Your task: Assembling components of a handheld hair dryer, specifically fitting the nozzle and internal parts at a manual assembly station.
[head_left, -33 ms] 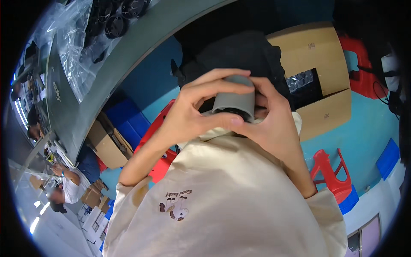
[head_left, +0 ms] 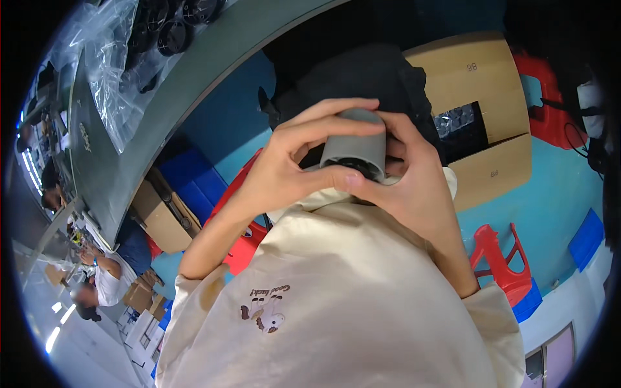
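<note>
From my remote view I count one gray cylinder (head_left: 356,147), two hands (head_left: 281,161) around it, and, right of it, one large cardboard box (head_left: 475,77) and two red stools (head_left: 504,278).

I am wearing a cream shirt (head_left: 388,291); on its front, a short line of dark lettering (head_left: 270,290) is appearing upside down to me, beside a cartoon horse (head_left: 266,319). To my right, a brown cardboard box (head_left: 495,97) is showing small dark figures (head_left: 472,67) on two panels. Leftward, a dark table (head_left: 184,90) is bearing pale marks (head_left: 86,136), too small for reading.
</note>
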Demonstrator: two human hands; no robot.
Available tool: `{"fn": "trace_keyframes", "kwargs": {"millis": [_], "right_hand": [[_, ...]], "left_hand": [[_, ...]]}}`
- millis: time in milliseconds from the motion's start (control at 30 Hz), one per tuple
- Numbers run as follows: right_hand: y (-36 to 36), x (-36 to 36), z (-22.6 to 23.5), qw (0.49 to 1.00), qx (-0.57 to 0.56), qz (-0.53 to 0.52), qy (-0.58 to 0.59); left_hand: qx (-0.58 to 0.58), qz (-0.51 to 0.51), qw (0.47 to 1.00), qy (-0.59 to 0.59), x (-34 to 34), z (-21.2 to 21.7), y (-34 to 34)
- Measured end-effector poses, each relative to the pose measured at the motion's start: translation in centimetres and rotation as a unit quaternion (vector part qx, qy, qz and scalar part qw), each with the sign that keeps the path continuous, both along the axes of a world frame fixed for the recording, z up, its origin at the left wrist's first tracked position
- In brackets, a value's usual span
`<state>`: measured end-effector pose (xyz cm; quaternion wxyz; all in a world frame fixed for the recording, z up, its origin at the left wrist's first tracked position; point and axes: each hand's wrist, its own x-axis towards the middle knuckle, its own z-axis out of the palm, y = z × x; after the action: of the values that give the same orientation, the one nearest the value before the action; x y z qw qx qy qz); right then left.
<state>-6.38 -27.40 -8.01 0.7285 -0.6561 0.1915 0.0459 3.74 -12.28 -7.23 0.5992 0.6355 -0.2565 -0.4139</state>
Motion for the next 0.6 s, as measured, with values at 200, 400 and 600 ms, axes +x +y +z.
{"fn": "trace_keyframes", "kwargs": {"millis": [200,400,600], "right_hand": [[0.3,0.0,0.2,1.000,-0.001,-0.003,-0.005],[0.3,-0.5,0.4,0.992,0.121,-0.035,-0.030],[1.8,-0.7,-1.3,0.984,0.082,-0.100,-0.120]], "left_hand": [[-0.017,-0.012,0.999,0.043,0.3,-0.3,0.7],[-0.041,0.000,0.999,0.012,0.2,-0.4,0.6],[-0.045,0.133,0.989,-0.036,-2.6,-1.7,-0.4]]}}
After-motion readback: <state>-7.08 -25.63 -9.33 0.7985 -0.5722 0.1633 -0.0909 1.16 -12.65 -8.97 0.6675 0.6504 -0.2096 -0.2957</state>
